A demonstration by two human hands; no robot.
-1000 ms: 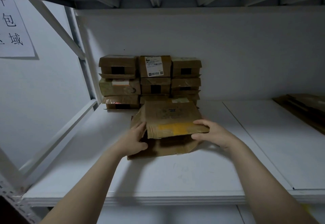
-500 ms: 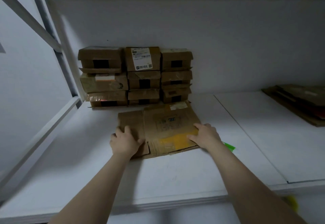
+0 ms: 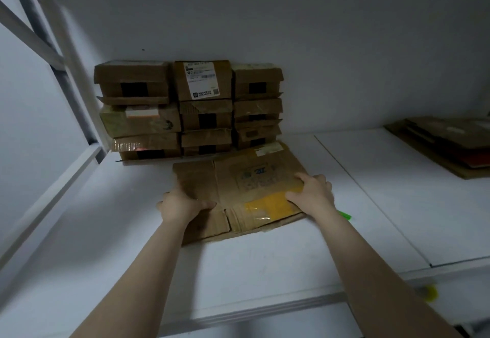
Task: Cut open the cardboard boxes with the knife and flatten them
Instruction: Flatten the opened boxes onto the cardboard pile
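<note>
Clutching left edge of flattened box (image 3: 254,181) with left hand (image 3: 183,202), thumb lying on top, fingers curling round edge. Grasping right edge with right hand (image 3: 311,191), thumb pressing on yellow tape (image 3: 267,203). Holding flattened box down on white shelf (image 3: 127,231), far edge just in front of stack of boxes (image 3: 188,107) standing against back wall (image 3: 318,59). Showing green object (image 3: 344,215) just beyond right wrist, too hidden for identifying. Lying well apart at far right: pile of flat cardboard (image 3: 450,144).
</note>
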